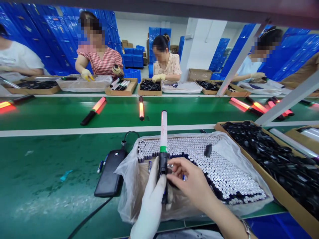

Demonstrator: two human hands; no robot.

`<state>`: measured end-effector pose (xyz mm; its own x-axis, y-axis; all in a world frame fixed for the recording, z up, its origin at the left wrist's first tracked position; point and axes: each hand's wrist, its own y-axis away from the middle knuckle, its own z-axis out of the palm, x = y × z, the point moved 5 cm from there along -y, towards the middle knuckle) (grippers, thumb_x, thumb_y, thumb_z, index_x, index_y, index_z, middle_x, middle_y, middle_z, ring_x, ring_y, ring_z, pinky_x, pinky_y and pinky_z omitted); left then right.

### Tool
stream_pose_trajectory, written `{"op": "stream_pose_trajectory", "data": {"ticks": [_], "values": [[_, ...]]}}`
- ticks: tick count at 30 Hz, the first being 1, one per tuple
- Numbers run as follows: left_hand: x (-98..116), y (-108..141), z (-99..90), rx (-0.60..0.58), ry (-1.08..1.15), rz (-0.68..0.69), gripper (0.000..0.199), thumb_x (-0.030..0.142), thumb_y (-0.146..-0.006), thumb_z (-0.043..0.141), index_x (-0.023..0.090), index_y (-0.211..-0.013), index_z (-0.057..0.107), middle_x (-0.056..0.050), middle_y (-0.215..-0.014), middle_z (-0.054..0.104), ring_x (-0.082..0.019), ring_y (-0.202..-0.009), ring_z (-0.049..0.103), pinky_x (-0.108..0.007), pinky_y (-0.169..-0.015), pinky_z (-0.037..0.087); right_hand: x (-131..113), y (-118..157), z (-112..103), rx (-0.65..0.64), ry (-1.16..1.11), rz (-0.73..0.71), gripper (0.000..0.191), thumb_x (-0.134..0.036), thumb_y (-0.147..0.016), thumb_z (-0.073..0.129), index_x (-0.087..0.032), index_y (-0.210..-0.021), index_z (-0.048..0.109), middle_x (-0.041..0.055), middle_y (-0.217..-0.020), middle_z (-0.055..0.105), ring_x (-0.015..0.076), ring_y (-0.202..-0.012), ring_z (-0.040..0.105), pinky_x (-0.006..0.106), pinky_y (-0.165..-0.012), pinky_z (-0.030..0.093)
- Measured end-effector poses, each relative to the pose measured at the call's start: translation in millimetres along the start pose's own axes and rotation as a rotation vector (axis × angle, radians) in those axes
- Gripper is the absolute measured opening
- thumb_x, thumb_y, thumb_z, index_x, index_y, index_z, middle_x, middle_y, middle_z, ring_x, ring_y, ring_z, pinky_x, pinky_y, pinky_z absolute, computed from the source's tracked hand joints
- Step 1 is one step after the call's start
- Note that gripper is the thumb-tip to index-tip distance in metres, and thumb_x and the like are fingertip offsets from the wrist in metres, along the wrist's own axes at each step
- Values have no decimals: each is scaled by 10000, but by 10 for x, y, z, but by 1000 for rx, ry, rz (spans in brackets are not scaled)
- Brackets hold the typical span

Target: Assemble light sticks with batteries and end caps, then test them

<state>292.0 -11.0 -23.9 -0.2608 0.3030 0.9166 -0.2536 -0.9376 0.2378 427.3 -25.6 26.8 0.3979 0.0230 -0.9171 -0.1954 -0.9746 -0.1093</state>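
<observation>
A light baton (163,132) with a white tube, a green ring and a black handle stands nearly upright over a plastic-lined tray (129,196). Wrapped round its handle is my left hand (153,196), in a white glove. My right hand (188,177), bare, is at the handle's right side with thumb and fingers bent close together; whatever is between them is too small to make out. Many batteries (231,172) stand packed on end in the tray, with a small black cap (208,150) on top of them.
A black power bank (111,172) with a cable lies left of the tray. On the right is a box of black parts (276,159). Lit red batons (141,108) lie on the green belt (119,113). Several people work across it; a slanted metal post (239,63) rises at the right.
</observation>
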Motion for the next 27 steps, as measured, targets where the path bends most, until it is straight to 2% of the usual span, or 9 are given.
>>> {"op": "stream_pose_trajectory", "data": {"ticks": [2, 3, 5, 7, 10, 14, 17, 22, 27], "values": [[-14, 35, 67, -84, 44, -79, 693, 402, -874, 611, 297, -1495, 323, -36, -831, 637, -143, -727, 608, -195, -526, 467, 77, -3, -146, 41, 42, 2, 184, -244, -814, 612, -192, -981, 667, 22, -791, 640, 107, -691, 591, 225, -640, 507], [-20, 47, 95, -111, 74, -124, 723, 422, -880, 593, 309, -1513, 263, 8, -673, 561, -115, -546, 515, -179, -424, 385, 123, -5, -217, 37, 94, 4, 167, -267, -838, 592, -194, -963, 675, 26, -794, 650, 113, -691, 593, 235, -645, 505], [-17, 61, 135, -136, 101, -193, 745, 448, -885, 570, 323, -1521, 203, 67, -535, 415, -79, -410, 333, -159, -360, 267, 228, -5, -314, -23, 246, 5, 167, -246, -869, 552, -204, -942, 697, 29, -832, 671, 122, -713, 602, 258, -684, 505], [4, 71, 151, -144, 90, -224, 744, 452, -884, 556, 319, -1522, 198, 82, -491, 358, -73, -389, 266, -158, -354, 233, 348, 13, -321, -128, 399, 15, 228, -153, -874, 513, -216, -962, 714, 28, -887, 678, 136, -787, 623, 285, -763, 508], [27, 104, 143, -174, 148, -252, 754, 353, -864, 527, 302, -1533, 182, 64, -504, 381, -82, -416, 293, -170, -385, 232, 510, 73, -228, -268, 528, 64, 279, -71, -814, 563, -216, -992, 722, 44, -1011, 640, 152, -844, 638, 303, -794, 524], [2, 142, 95, -242, 287, -260, 849, 194, -718, 510, 306, -1520, 255, 14, -627, 480, -76, -484, 362, -181, -439, 233, 570, 148, -152, -319, 559, 71, 222, -99, -786, 639, -187, -968, 731, 74, -1099, 585, 171, -892, 647, 331, -848, 549], [-39, 124, 69, -248, 299, -279, 818, 186, -728, 489, 326, -1508, 286, 2, -657, 500, -72, -479, 366, -182, -430, 210, 518, 188, -158, -351, 537, -40, 316, -50, -798, 571, -202, -1024, 731, 83, -1208, 571, 197, -1049, 638, 358, -972, 526], [-19, 78, 130, -224, 128, -300, 727, 358, -878, 505, 313, -1532, 189, 64, -466, 398, -64, -360, 245, -163, -367, 157, 538, 191, -142, -364, 598, -206, 484, 38, -828, 361, -175, -1084, 713, 98, -1348, 530, 194, -1179, 595, 338, -1001, 523], [-8, 53, 172, -150, 62, -320, 789, 609, -863, 491, 219, -1512, 273, 64, -444, 406, -61, -313, 249, -172, -323, 159, 594, 125, -125, -318, 726, -257, 314, -15, -840, 467, -170, -929, 725, 80, -1033, 657, 205, -961, 639, 372, -870, 551]]}}
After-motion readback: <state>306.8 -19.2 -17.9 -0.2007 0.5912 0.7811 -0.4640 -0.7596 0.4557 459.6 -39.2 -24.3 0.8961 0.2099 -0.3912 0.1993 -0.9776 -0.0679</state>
